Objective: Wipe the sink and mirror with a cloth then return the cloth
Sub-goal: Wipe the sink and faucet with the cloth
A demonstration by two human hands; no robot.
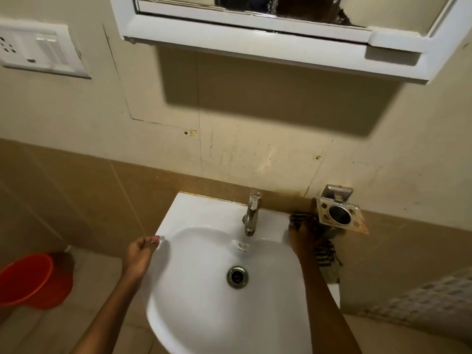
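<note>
A white wall-hung sink [199, 215] fills the lower middle, with a steel tap [251, 213] at its back and a drain [237, 276] in the bowl. My right hand [302, 240] presses a dark striped cloth [325, 254] on the sink's back right rim, below a metal holder. The cloth hangs over the right edge. My left hand [141, 254] rests on the left rim with fingers loosely curled and nothing in it. The mirror [281, 6] in its white cabinet frame shows only partly at the top.
A metal tumbler and soap holder [337, 213] is fixed to the wall just above the cloth. A red bucket [33, 279] stands on the floor at the left. A white switch plate [38, 49] is on the wall at upper left.
</note>
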